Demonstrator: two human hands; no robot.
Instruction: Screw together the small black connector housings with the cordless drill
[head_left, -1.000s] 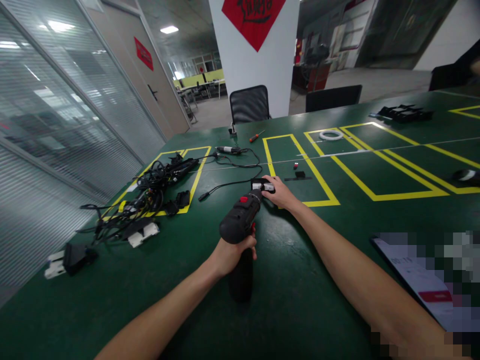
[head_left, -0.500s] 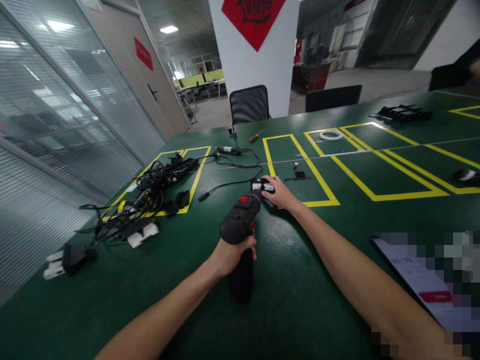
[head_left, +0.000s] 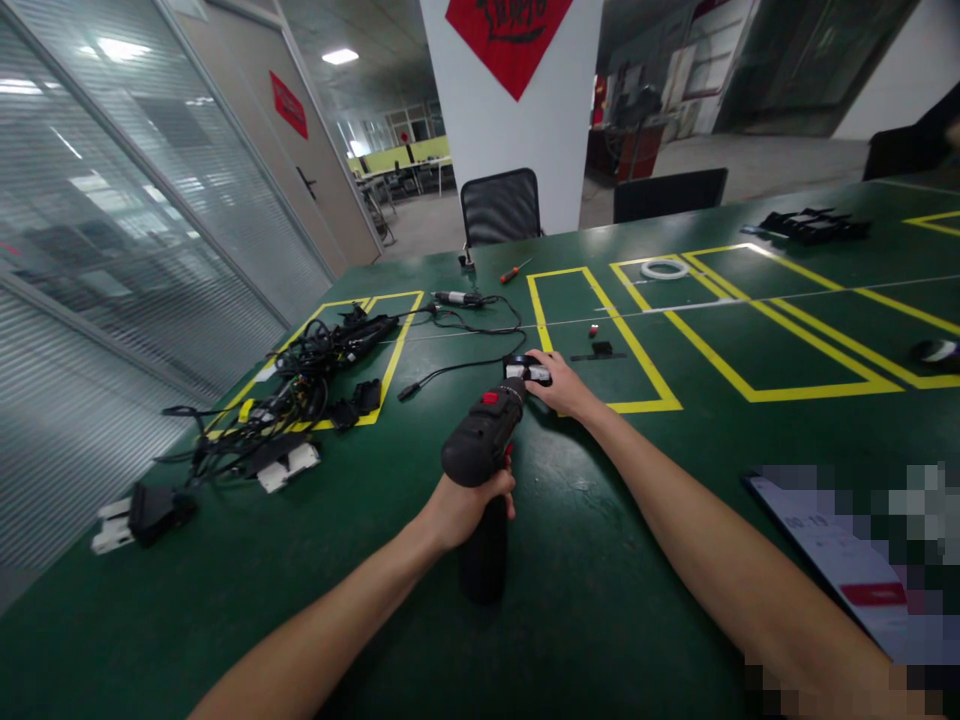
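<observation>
Drill (head_left: 480, 445) stands mid-table (head_left: 600, 600), held in the left hand (head_left: 461, 505). Its tip meets a small part (head_left: 527, 372) just behind, gripped by the right hand (head_left: 562, 385). Cable heap (head_left: 300, 390) lies well to the left, w/ an adapter (head_left: 142, 510) nearer the front edge. Screwdriver (head_left: 514, 271) sits far back, tape ring (head_left: 664, 268) to its right (both well apart from the hands). Paper sheet (head_left: 840, 560) is at front right. Chair (head_left: 500, 205) stands behind the table.

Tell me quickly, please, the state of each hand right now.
Left hand: closed around the grip of the cordless drill.
Right hand: closed on the small black part at the drill's tip.
</observation>
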